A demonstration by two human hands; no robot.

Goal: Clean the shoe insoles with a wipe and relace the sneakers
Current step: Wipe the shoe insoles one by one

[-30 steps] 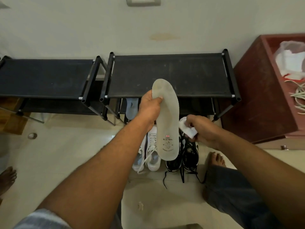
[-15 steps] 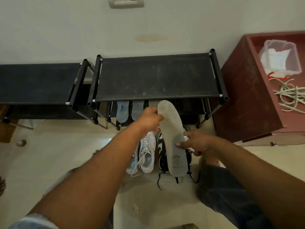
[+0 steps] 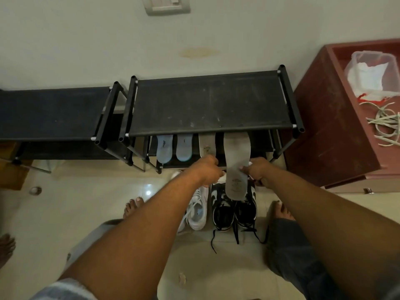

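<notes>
A long grey-white insole (image 3: 236,161) lies with its toe end on the lower shelf of the black shoe rack (image 3: 212,105); its heel sticks out over the black-and-white sneakers (image 3: 234,210). My right hand (image 3: 259,172) pinches its right edge, thumb on top, with a bit of white wipe (image 3: 250,163) showing at the fingers. My left hand (image 3: 207,169) is just left of it, fingers curled out of sight, at the heel of a second grey insole (image 3: 206,146) on the shelf. White sneakers (image 3: 197,211) stand on the floor to the left.
Two pale blue insoles (image 3: 173,148) lie on the same shelf. Another black rack (image 3: 49,113) stands at left. A red-brown cabinet (image 3: 324,131) at right carries a plastic tub (image 3: 372,72) and loose white laces (image 3: 387,124). My bare feet (image 3: 133,206) flank the shoes.
The insole went from upright in front of me down onto the lower shelf. My left hand let go of its top end, and my right hand now holds its side.
</notes>
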